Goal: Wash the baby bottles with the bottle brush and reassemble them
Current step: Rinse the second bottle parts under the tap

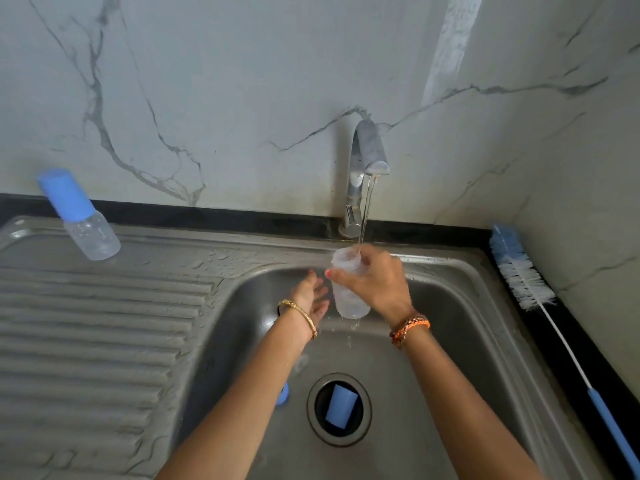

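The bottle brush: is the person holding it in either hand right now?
No, the bottle brush lies on the counter edge while the right hand grips the open bottle.

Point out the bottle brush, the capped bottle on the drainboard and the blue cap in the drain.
bottle brush (521, 271): head view, on its white bristles.
capped bottle (93, 233): head view, on its clear body.
blue cap (341, 406): head view, on its side.

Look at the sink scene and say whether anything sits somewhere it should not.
Yes: a blue cap lies in the sink's drain opening, an odd place for a bottle part. The bottle brush lies unused along the counter edge.
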Demonstrator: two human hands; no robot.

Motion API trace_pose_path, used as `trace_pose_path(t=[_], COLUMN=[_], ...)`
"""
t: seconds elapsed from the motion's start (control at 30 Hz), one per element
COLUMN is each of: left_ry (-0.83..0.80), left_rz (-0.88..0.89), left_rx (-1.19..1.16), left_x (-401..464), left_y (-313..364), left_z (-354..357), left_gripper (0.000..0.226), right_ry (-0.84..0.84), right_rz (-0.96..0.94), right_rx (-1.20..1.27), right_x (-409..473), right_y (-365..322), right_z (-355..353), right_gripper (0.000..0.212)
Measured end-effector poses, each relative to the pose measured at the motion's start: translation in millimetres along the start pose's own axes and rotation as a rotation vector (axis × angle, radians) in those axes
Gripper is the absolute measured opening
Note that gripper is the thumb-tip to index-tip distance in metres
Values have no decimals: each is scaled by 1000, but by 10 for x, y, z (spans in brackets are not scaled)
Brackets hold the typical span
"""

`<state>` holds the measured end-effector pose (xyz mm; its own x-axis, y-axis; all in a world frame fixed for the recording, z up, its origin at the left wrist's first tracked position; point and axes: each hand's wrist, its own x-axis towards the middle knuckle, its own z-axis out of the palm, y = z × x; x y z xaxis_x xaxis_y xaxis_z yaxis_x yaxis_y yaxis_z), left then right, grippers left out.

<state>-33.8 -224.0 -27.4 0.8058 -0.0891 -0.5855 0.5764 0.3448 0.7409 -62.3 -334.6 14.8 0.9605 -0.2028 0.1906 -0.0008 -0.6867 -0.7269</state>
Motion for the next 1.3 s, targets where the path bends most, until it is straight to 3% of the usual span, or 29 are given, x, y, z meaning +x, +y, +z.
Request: trace_pose_path(t=[0.1,0.2,0.33,0.43,0.53,0.67,0.83,0.9,0.97,1.07,1.17,1.3], left_ry=[65,74,54,40,-1,-36,-68,-57,-52,-59,-65,-37], left_rz=[39,57,78,55,37,45,68,69,66,91,135,242], left_rx=[77,53,50,-26,-65,-118,-135,-136,-159,-174,-202,-162], left_x=[8,-15,-66,-112,-142,-162,-203,-209,-220,-253,-284,-313], left_y=[-16,-75,-124,-135,-167,-188,-146,-126,-106,-77,-50,-8], left_z=[-59,-83,-97,-75,-76,-102,-88,-87,-87,-88,-83,-44], left_gripper=[43,40,39,39,42,45,51,53,53,54,47,39], right_ry=[20,-81,126,35,126,70,105,130,149,198,144,102], right_rz=[-68,-69,-46,-48,-19,10,70,87,138,185,298,469], right_rx=[-13,-29,45,92,85,122,219,186,265,373,535,789], right_x=[21,10,15,-67,-112,-92,-36,6,27,12,-76,-110], right_y=[-19,8,18,-4,77,54,48,77,66,23,16,73], right_z=[-79,-75,-111,-66,-11,-35,-108,-90,-91,-79,-11,87], right_gripper=[48,49,49,48,49,51,30,41,47,37,24,29])
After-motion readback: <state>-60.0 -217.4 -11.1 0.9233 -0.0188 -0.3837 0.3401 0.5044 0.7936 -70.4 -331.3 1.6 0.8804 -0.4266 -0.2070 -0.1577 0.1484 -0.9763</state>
